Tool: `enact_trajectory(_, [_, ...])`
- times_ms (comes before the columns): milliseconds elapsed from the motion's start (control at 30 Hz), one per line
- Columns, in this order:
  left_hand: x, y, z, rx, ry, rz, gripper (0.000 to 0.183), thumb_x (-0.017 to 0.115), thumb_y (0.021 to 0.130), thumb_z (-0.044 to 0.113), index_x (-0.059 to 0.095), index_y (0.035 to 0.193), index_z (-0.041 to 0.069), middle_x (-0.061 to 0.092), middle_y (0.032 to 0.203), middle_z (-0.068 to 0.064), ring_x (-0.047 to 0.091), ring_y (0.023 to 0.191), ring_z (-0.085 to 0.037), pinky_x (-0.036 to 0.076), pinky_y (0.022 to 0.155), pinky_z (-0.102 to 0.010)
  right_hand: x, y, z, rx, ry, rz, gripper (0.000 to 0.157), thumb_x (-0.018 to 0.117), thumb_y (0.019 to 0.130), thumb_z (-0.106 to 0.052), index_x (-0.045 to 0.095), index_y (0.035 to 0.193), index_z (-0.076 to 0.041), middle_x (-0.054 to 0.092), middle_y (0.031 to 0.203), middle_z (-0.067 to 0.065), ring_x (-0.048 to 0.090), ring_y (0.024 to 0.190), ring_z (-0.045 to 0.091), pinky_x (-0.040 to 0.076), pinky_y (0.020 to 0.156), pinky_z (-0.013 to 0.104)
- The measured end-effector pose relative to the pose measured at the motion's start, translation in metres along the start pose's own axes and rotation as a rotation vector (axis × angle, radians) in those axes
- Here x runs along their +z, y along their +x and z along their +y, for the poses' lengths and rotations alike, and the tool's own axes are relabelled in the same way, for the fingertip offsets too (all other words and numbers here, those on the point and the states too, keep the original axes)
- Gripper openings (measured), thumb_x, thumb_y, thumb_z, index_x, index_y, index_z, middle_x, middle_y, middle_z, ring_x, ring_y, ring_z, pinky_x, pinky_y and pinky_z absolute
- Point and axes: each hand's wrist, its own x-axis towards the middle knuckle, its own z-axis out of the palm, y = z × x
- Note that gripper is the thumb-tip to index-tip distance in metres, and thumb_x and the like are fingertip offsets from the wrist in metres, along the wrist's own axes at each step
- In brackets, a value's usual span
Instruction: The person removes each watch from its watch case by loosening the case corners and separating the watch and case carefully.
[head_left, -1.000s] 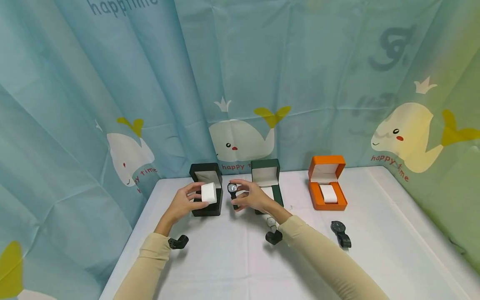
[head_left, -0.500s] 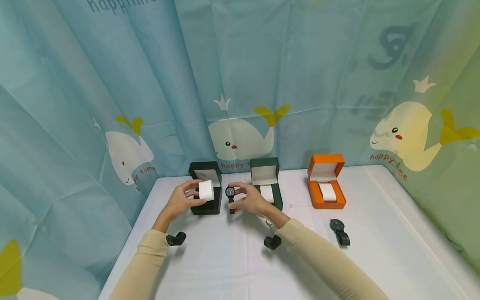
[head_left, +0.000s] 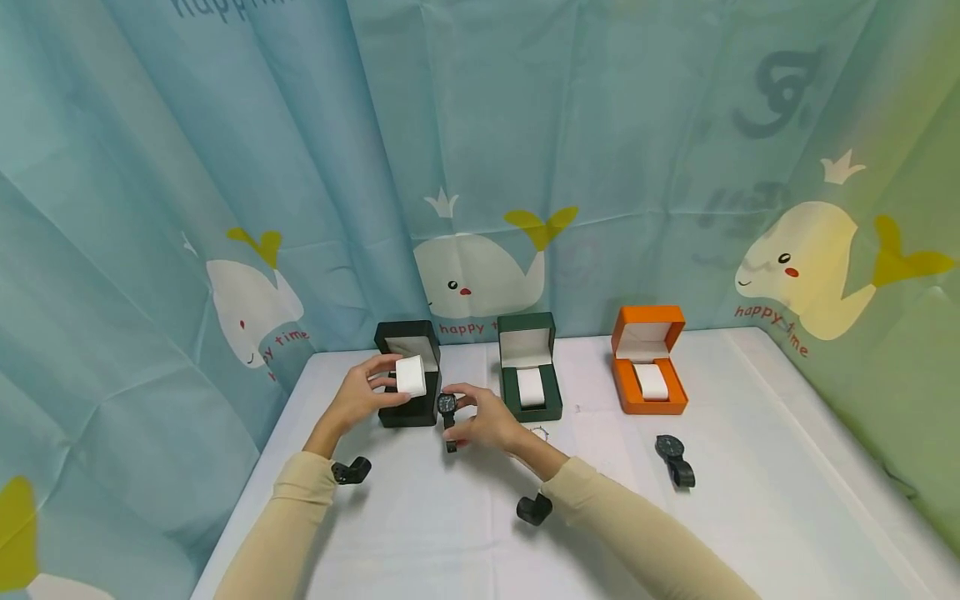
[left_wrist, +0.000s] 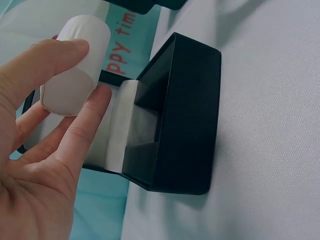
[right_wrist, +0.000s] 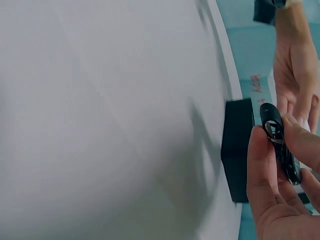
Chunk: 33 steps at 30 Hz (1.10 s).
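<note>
My left hand [head_left: 360,393] pinches a white watch cushion [head_left: 410,376] between thumb and fingers, above the opened black watch box [head_left: 408,412]. In the left wrist view the cushion [left_wrist: 85,60] is a smooth white roll, and the box's inner slot [left_wrist: 150,112] shows bare. Just right of that box, my right hand [head_left: 483,421] holds a black wristwatch [head_left: 447,406] by its strap, dial up, the strap hanging down. The right wrist view shows the watch [right_wrist: 280,145] edge-on between thumb and fingers, its strap looped and a metal clasp inside.
An opened green watch box [head_left: 551,392] and an orange one [head_left: 626,392], each with a white cushion inside, stand to the right along the back. A black watch [head_left: 675,458] lies before the orange box. Another watch [head_left: 539,432] is partly hidden behind my right wrist.
My right hand has moved left and toward me with the black watch, uncovering the green box. My left hand with the cushion has shifted only slightly.
</note>
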Motion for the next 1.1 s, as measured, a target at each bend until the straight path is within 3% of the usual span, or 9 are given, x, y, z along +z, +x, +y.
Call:
enact_trajectory(200, [-0.004,0.014,-0.027,0.015,0.001,0.003,0.073,0.082,0.085,0.002,0.048,0.149,0.002,0.048,0.147,-0.026,0.061,0.119,-0.041,0.057,0.086,-0.031,0.014,-0.007,0.003,0.018,0.030,-0.013,0.072,0.084,0.079,0.007,0.056,0.144,-0.007,0.061,0.114,0.012,0.073,0.064,0.026,0.061,0.066,0.035])
enact_trajectory(467, [-0.005,0.015,-0.028,0.017,0.013,0.009,0.072,0.084,0.084,0.003,0.050,0.148,0.003,0.050,0.145,-0.025,0.061,0.118,-0.041,0.057,0.086,-0.031,0.028,-0.013,0.008,0.042,0.025,-0.010,0.071,0.085,0.079,0.007,0.058,0.143,-0.009,0.061,0.114,0.011,0.073,0.062,0.024,0.060,0.064,0.034])
enact_trajectory(867, [-0.007,0.014,-0.028,0.020,0.033,0.008,0.071,0.083,0.085,0.002,0.050,0.148,0.004,0.049,0.147,-0.025,0.062,0.117,-0.039,0.057,0.084,-0.028,0.047,-0.021,0.011,0.008,-0.012,0.023,0.073,0.087,0.077,0.006,0.057,0.142,-0.006,0.063,0.115,0.014,0.073,0.061,0.026,0.059,0.060,0.034])
enact_trajectory(1100, [-0.007,0.014,-0.029,0.019,0.025,0.003,0.072,0.083,0.085,0.002,0.050,0.149,0.004,0.049,0.147,-0.024,0.062,0.117,-0.039,0.057,0.084,-0.029,0.057,-0.019,0.013,0.012,-0.028,0.030,0.074,0.088,0.076,0.004,0.058,0.142,-0.008,0.064,0.113,0.011,0.071,0.060,0.018,0.058,0.058,0.031])
